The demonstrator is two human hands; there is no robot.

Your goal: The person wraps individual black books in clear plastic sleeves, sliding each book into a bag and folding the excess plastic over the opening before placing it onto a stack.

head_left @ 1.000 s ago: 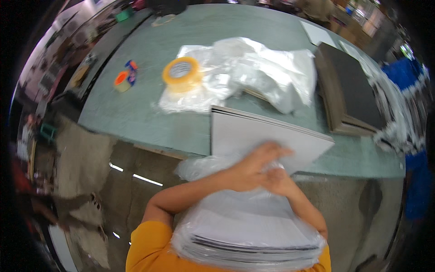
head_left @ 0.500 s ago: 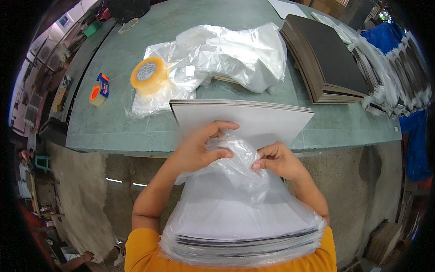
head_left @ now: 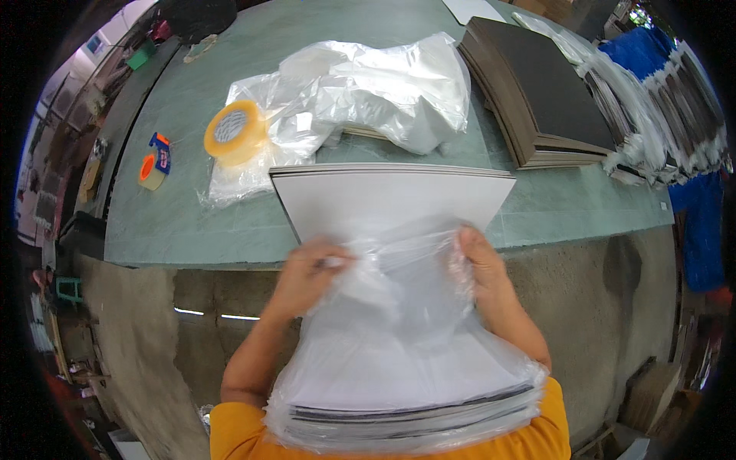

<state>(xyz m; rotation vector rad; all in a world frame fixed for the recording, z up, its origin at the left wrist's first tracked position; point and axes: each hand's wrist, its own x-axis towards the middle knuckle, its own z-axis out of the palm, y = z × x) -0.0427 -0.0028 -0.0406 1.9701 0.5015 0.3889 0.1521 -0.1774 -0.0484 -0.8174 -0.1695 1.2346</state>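
A stack of white-topped boards (head_left: 391, 201) rests half on the green table (head_left: 184, 222) and half against my body. A clear plastic bag (head_left: 399, 360) covers the near part of the stack. My left hand (head_left: 310, 272) pinches the bag's open edge on the left. My right hand (head_left: 479, 268) grips the same edge on the right. Between my hands the film is bunched up over the boards.
A roll of yellow tape (head_left: 234, 132) lies on crumpled clear bags (head_left: 368, 88) behind the stack. A small orange tape dispenser (head_left: 153, 165) sits at the left. A pile of dark boards (head_left: 537, 92) and bagged stacks (head_left: 659, 115) occupy the right side.
The view has swung down and closer. My hands have spread apart along the bag's edge, and the bag's mouth has been drawn further up the stack.
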